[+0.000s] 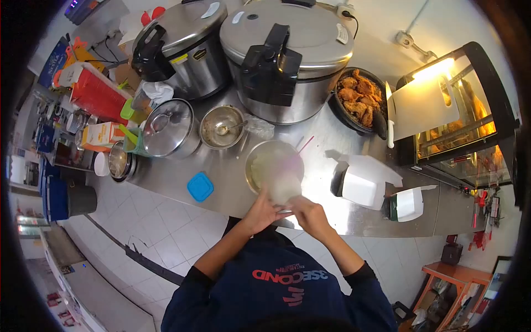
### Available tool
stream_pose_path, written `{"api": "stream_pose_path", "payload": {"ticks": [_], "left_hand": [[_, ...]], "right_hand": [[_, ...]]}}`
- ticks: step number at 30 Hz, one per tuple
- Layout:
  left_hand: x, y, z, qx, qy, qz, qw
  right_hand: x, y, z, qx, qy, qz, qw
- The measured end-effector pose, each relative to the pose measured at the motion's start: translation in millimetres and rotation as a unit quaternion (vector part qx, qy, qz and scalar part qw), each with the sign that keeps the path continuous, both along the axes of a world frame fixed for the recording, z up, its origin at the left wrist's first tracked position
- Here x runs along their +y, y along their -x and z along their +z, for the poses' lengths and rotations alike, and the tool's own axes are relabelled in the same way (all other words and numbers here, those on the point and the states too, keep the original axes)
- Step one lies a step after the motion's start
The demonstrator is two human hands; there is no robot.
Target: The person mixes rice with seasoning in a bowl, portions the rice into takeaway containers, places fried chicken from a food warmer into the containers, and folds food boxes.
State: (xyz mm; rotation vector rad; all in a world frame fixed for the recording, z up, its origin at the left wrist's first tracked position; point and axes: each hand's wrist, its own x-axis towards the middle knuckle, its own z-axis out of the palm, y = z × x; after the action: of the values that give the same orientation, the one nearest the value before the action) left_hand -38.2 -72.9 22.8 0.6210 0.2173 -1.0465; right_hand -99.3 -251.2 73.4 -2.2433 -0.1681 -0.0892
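Over the steel counter's front edge, my left hand (260, 213) and my right hand (311, 214) come close together. Fingers of both are closed on a pale, filmy piece (286, 191) that looks like thin plastic; a blur hides its exact form. Just beyond it stands a round metal bowl (249, 166) with something pale green inside, also blurred. A thin pink stick (306, 144) lies behind the bowl's right side. Left of my hands is a blue square lid (200, 187).
Two large steel cookers (285, 41) stand at the back, beside a black pan of fried chicken (359, 99). Open white boxes (362, 182) sit at the right, below a lit display cabinet (464, 116). Leftward are a small steel bowl (221, 127) with a spoon and a lidded pot (168, 127).
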Motion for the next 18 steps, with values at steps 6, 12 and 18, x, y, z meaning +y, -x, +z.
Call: {"api": "stream_pose_path", "payload": {"ticks": [6,12,18], "left_hand": [[74,9,-14,-0.017,0.074,0.094,0.993],[97,-26,-58,-0.193,-0.174,0.232,0.938],[49,-99,-74,-0.408,-0.267,0.263,0.833]], "right_hand": [[-11,-101,-6,-0.130,0.339,0.016,0.931],[-47,-155,-76,-0.196,0.569,0.143,0.786],[-17,-107,-33,0.015,0.579,0.080,0.811]]}}
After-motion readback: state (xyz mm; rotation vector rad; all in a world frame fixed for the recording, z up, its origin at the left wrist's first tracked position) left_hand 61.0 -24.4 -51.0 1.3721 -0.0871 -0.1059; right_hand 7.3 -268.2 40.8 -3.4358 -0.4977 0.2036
